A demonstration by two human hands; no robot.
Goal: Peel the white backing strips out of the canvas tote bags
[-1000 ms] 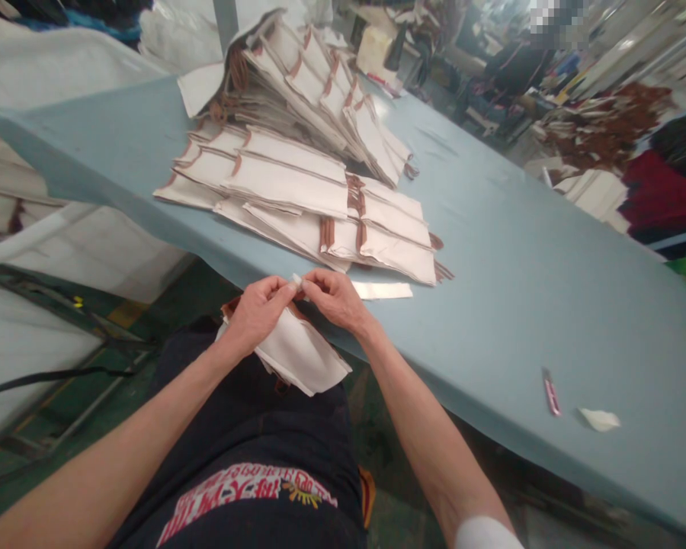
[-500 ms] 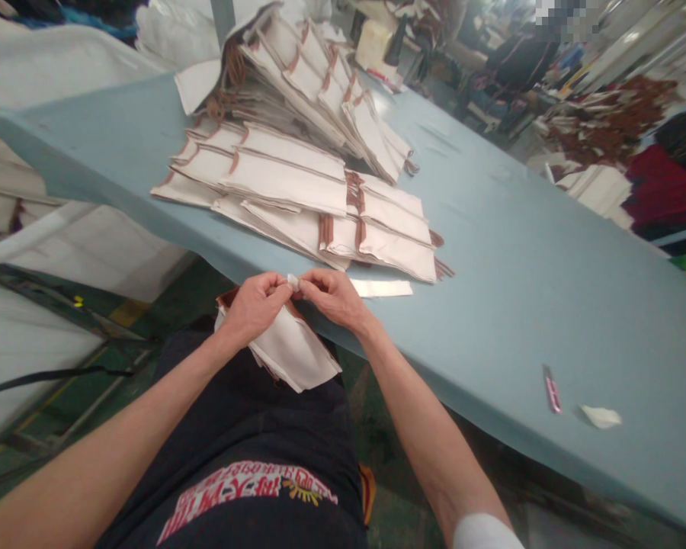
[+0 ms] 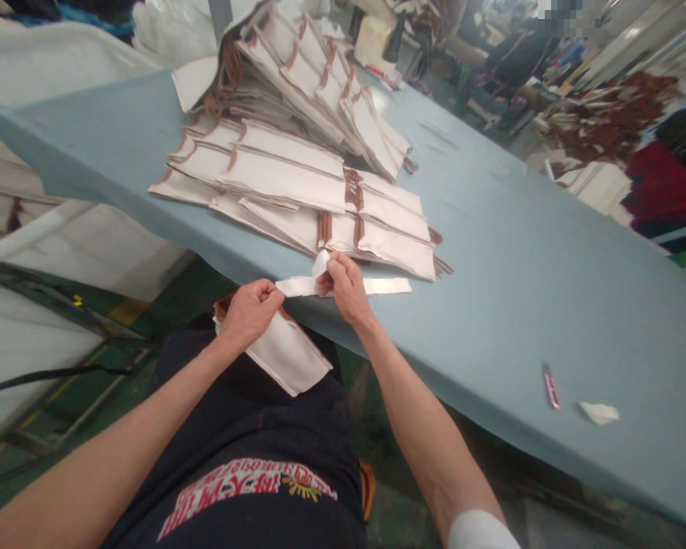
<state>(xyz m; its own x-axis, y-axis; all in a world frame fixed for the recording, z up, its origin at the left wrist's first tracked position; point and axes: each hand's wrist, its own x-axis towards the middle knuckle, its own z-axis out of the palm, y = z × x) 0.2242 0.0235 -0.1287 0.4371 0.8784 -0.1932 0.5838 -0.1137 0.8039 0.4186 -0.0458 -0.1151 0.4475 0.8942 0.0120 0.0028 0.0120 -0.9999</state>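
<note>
My left hand (image 3: pixel 254 309) is closed at the table's near edge, its fingertips pinching the left end of a white strip (image 3: pixel 295 287). Under that hand a cream fabric pouch (image 3: pixel 290 354) with brown edging hangs over my lap; whether the hand also grips it is hidden. My right hand (image 3: pixel 347 288) pinches a curled white piece (image 3: pixel 321 264) that stands up above the strip; I cannot tell whether the two are joined. Beyond the right hand, a white length (image 3: pixel 389 286) lies flat on the table.
Stacked cream pouches with brown trim (image 3: pixel 289 179) lie just beyond my hands on the blue-covered table (image 3: pixel 492 297). A pink cutter (image 3: pixel 551 387) and a white scrap (image 3: pixel 599 412) lie to the right. White sheeted bins (image 3: pixel 120 244) stand at the left.
My hands were together over a small white piece. The right hand has moved right with a curled white piece, and the strip now shows between the hands.
</note>
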